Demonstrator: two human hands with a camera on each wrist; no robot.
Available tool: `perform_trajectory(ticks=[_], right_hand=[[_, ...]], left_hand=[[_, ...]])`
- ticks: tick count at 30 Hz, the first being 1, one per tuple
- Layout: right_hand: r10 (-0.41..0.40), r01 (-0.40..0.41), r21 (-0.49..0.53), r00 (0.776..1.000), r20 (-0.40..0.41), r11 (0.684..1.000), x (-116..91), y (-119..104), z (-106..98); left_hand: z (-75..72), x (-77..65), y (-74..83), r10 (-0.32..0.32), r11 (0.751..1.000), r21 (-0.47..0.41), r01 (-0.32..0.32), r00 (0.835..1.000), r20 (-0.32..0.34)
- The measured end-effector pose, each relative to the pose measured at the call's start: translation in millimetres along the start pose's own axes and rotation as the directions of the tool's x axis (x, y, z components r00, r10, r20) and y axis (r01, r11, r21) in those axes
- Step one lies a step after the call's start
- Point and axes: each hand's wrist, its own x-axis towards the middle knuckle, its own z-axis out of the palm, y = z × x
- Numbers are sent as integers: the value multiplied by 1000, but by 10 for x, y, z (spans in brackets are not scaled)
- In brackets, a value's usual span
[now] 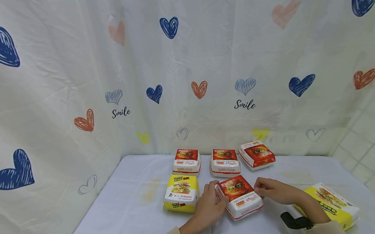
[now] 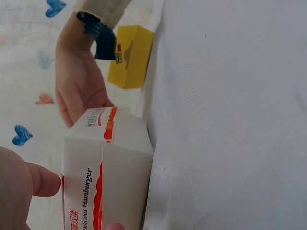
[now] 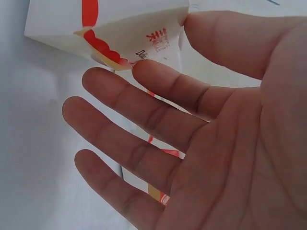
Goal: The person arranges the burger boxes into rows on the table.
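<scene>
A red-and-white burger box [image 1: 238,194] sits slightly turned at the front middle of the table. My left hand [image 1: 209,204] grips its left side, thumb on the near edge and fingers toward the far corner. On the box's right side, my right hand [image 1: 275,189] pinches the carton edge. In the right wrist view, the thumb [image 3: 225,40] touches a corner of the box and the index fingertip meets the scalloped red tab [image 3: 105,50]; the other fingers are extended. The left wrist view shows the white side of the box [image 2: 122,177] with "Delicious Hamburger" print.
Behind stand three more red-and-white boxes: left [image 1: 186,161], middle [image 1: 225,163] and a turned one at right [image 1: 257,155]. A yellow burger box [image 1: 181,194] lies left of my left hand, another [image 1: 336,204] beside my right forearm. A heart-printed curtain [image 1: 185,62] hangs behind the white-covered table [image 1: 116,209].
</scene>
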Motion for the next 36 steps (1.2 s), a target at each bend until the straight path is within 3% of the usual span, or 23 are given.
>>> perform_trajectory(ticks=[7,18,30,36], right_hand=[[-3,3,21,1000,14,1000,-8,-8,14],[134,-134,-2,991,4,991,19,-50,63],[63,-64,22,998,26,998,13,-55,93],[72,-73,11,997,21,997,21,-73,112]], left_hand=[[-7,-9,16,-29,999,-39,30,999,35],[-13,-10,18,-22,998,-52,25,998,62],[-18,13,5,-54,997,-43,58,994,95],[-19,17,17,-65,998,-6,66,993,94]])
